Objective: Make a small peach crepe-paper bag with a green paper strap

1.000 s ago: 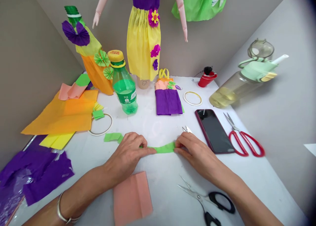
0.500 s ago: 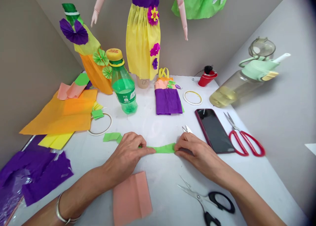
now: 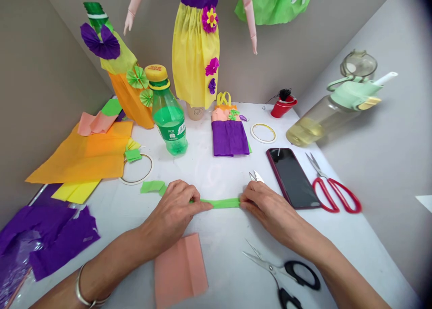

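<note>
A narrow green paper strip (image 3: 226, 203) is stretched between my two hands above the middle of the white table. My left hand (image 3: 177, 207) pinches it between thumb and fingers, and its loose end lies bent on the table to the left. My right hand (image 3: 265, 207) pinches the other end. Just behind the right fingers lie small metal snips (image 3: 257, 177), partly hidden. A folded salmon paper (image 3: 182, 270) rests below my left hand, and black-handled scissors (image 3: 280, 270) lie spread in front of my right hand.
A phone (image 3: 293, 178), red scissors (image 3: 334, 192) and a tilted water bottle (image 3: 320, 115) are at the right. Behind stand a green bottle (image 3: 170, 126) and a doll in a yellow skirt (image 3: 194, 56). Orange paper (image 3: 87, 156) and purple paper (image 3: 64, 241) lie at the left.
The stretch of green strip between my hands looks narrower and straighter, its upper edge folded down near my right fingers. Both hands have hardly moved.
</note>
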Action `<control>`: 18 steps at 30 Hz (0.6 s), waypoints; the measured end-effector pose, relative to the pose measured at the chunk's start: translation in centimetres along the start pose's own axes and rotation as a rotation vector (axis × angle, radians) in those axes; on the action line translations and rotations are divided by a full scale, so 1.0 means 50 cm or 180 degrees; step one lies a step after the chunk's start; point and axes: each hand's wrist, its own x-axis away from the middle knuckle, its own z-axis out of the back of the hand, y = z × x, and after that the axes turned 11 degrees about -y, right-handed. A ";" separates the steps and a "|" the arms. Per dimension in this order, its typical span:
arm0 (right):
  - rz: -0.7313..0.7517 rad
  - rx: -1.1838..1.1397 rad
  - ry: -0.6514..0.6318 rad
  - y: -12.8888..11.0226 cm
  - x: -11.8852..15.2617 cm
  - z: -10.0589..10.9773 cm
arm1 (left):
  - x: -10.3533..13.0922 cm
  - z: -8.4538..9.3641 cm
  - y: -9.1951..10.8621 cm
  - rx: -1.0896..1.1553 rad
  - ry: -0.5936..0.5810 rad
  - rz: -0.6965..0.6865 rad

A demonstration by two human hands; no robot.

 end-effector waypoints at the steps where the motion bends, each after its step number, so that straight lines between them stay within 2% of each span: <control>1: -0.0031 0.0048 0.0001 -0.002 0.000 0.000 | 0.000 0.001 0.001 -0.0032 -0.0003 -0.0009; 4: -0.0114 0.0119 0.0021 -0.006 0.002 -0.001 | -0.002 0.010 0.010 -0.0181 -0.0076 -0.0019; 9: -0.0107 0.0134 0.0117 -0.008 0.004 -0.002 | -0.010 0.025 0.039 -0.0510 -0.0465 -0.0026; 15: -0.0235 0.0182 0.0133 -0.015 0.001 0.005 | -0.034 0.025 0.051 -0.0718 -0.0474 -0.0192; 18: -0.0366 0.0202 0.0182 -0.017 0.000 0.006 | -0.059 0.021 0.048 -0.0776 -0.0313 -0.0137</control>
